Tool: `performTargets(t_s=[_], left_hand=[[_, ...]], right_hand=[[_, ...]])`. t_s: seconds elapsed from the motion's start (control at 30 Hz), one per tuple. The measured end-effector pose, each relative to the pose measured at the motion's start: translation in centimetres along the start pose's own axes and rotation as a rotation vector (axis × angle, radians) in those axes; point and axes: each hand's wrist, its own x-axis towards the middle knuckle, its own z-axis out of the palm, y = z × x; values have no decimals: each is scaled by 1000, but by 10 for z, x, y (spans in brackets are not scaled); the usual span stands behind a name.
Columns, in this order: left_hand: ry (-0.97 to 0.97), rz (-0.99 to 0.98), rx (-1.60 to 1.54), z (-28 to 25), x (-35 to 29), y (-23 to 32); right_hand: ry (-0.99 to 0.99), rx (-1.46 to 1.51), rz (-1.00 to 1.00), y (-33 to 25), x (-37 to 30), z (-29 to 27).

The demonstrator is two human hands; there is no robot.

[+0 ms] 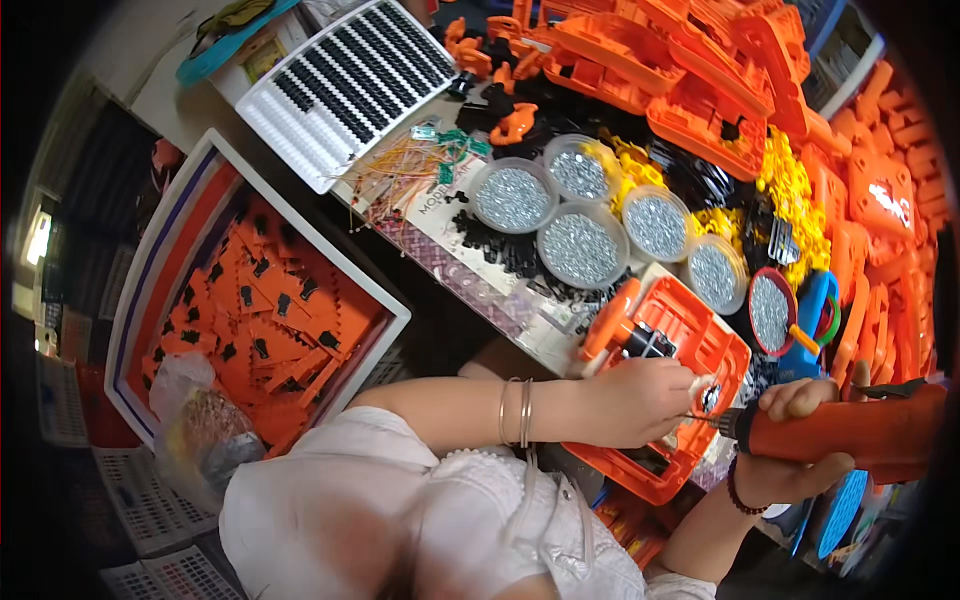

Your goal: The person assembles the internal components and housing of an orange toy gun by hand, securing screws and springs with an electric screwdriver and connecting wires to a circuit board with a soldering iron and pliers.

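Observation:
An open-framed orange plastic housing (pixel 722 350) lies at the front edge of the table. Inside it are a black part (pixel 648 340) and a small shiny round piece (pixel 711 396). My right hand (pixel 800 440) is wrapped round an orange power screwdriver (pixel 870 435), held level, its thin bit pointing left over the housing. My left hand (pixel 648 402), with bangles at the wrist, rests over the housing with its fingers pinched together by the bit's tip. Whatever those fingers hold is hidden.
Behind the housing stand several round tubs of small silver screws (pixel 583 247). Yellow parts (pixel 795 190) and stacked orange housings (pixel 690 70) lie beyond. Further left are a white tray of black pieces (pixel 345 85), thin coloured wires (pixel 400 175) and a bin (pixel 150 250) of orange parts.

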Motion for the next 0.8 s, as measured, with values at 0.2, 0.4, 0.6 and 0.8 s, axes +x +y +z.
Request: performTargets(t_s=[0.2, 0.4, 0.6, 0.8], left_hand=[[455, -371, 354, -129, -19, -44], [239, -781, 1012, -227, -113, -159], [73, -733, 902, -249, -104, -169], [-54, -776, 825, -266, -97, -153]], right_hand=[[-32, 25, 131, 7, 30, -10], [57, -35, 160, 29, 60, -6], [118, -136, 164, 38, 65, -12], [131, -145, 174, 41, 69, -15]])
